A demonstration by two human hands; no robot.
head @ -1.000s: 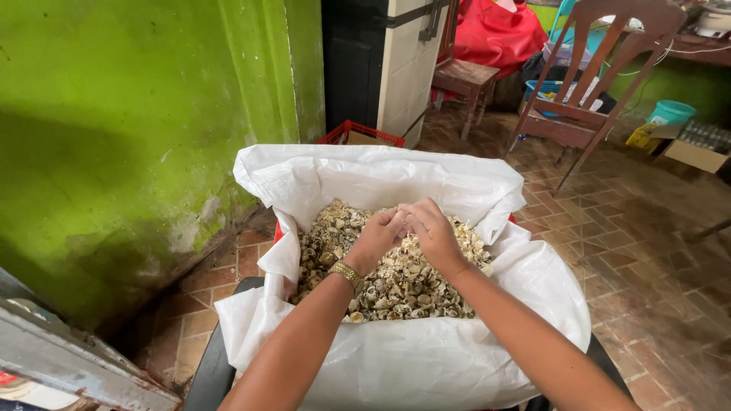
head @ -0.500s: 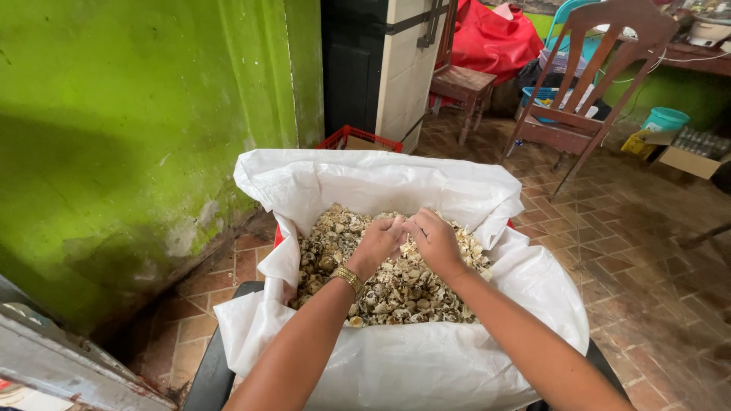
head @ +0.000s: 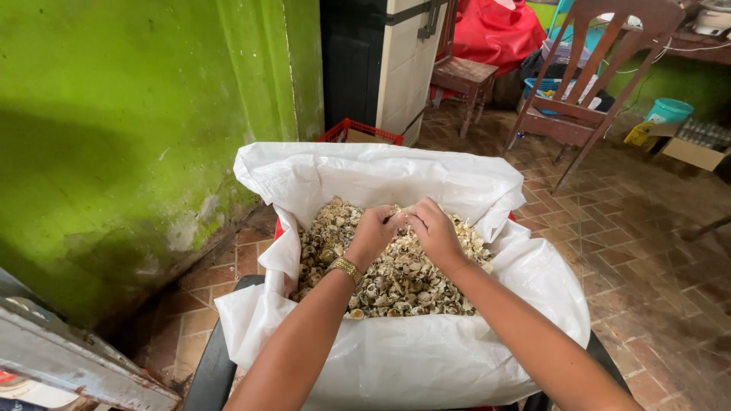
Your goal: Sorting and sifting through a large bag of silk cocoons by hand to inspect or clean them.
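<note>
Two bare forearms reach forward from the bottom of the view, and both hands sit together over a heap of broken shells (pale, speckled, crushed into small curled bits). The left hand, with a gold watch at its wrist, has its fingers curled in close, pinched on a scrap of shell at the tips. The right hand is bent the same way, fingers narrow and turned in toward the left one, so that the fingertips of the two nearly touch above the middle of the heap; whether the right grips a piece of its own I cannot tell.

The shells fill a white woven sack whose mouth is folded back wide over a red crate, of which only a sliver of rim shows at each side. Under it is a dark seat or stand.

To the left rises a green wall, scuffed pale near the brick-tiled floor. Just behind the sack is a second red crate, beside a dark and cream cabinet. Farther back are a wooden chair, a red cloth bundle, a teal tub and a cardboard box.
</note>
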